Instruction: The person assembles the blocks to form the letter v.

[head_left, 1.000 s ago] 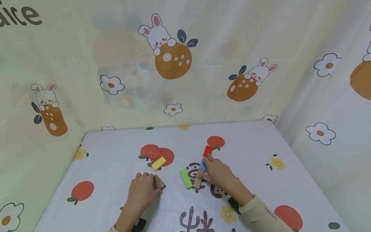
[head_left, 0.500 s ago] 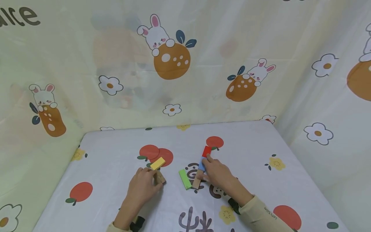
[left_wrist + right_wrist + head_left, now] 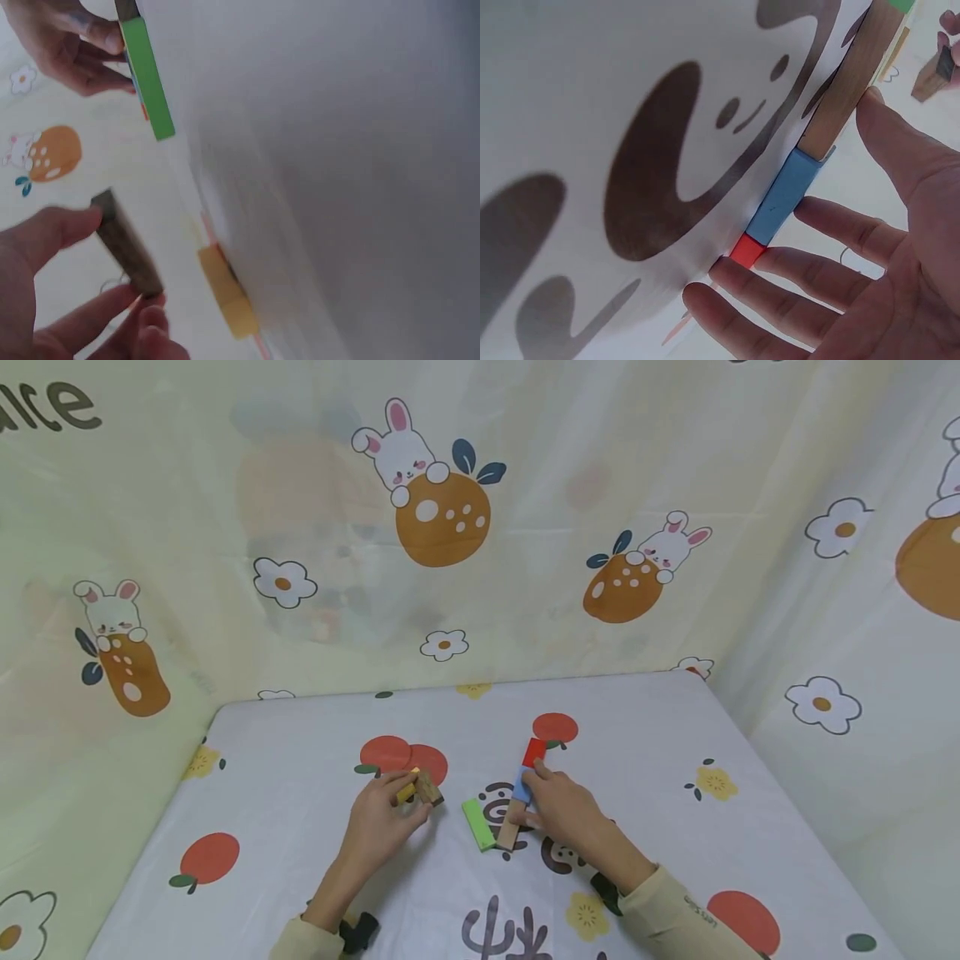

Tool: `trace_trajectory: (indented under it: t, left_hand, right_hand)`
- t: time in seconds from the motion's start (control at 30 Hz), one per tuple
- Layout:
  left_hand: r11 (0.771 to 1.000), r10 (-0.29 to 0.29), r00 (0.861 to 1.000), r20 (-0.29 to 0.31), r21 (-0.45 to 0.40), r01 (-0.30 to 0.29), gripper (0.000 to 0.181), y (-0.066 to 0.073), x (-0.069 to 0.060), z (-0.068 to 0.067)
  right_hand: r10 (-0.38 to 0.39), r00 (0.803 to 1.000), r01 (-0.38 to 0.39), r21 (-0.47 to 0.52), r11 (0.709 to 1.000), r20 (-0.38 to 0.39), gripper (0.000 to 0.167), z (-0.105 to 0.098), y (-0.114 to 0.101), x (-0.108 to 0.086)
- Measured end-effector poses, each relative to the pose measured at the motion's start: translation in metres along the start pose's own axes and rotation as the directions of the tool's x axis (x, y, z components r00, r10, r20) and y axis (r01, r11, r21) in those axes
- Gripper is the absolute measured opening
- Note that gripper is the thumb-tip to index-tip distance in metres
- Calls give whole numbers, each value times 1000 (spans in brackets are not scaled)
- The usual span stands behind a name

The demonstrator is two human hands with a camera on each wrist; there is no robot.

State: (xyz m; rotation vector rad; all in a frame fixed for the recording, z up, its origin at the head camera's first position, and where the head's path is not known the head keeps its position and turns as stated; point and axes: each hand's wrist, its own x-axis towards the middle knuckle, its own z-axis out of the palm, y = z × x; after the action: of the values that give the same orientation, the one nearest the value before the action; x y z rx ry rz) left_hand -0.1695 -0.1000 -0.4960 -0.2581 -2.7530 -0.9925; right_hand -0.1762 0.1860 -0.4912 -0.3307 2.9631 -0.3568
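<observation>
My left hand (image 3: 378, 827) pinches a dark brown wooden block (image 3: 127, 244) by its ends, between thumb and fingers, held above the cloth. Just behind it on the cloth lies a yellow block (image 3: 225, 292), partly covered in the head view. My right hand (image 3: 566, 810) rests along a row of blocks, its fingers fairly straight. Its thumb is at the lighter brown block (image 3: 853, 75), and its fingers lie by the blue block (image 3: 784, 195) and the red block (image 3: 534, 752). A green block (image 3: 478, 825) lies slanted beside the brown end of the row.
A white printed cloth (image 3: 637, 727) covers the table. A hanging curtain (image 3: 540, 577) with rabbit prints rises behind the back edge, and more curtain stands at both sides. Dark wrist devices sit on both arms.
My left hand has lifted the dark brown block off the cloth and moved it up and slightly right, in front of the yellow block. The right hand and its row stay put.
</observation>
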Motion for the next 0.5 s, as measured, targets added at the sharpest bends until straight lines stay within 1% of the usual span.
trace_trajectory:
  t: [0.1,0.2,0.23,0.37,0.5]
  left_hand:
    - [997,-7,1000,-7,-76,6,48,0,6,2]
    - [989,-32,999,11,-142,33,50,1,11,4]
    - [986,-43,999,26,-157,46,51,1,13,5]
    - [976,-57,996,70,-208,70,51,1,17,8]
    - [966,-74,993,93,-241,95,50,3,21,11]
  right_hand:
    - [-1,1000,1,0,1000,0,70,-1,0,0]
    - [1,1000,-1,0,1000,1,70,-2,0,0]
    - [2,1000,-2,0,1000,1,70,-2,-1,0]
    - [6,1000,-6,1,1000,-1,71,-3,-2,-1]
    - [8,1000,-8,-2,1000,-8,71,-2,-2,-2]
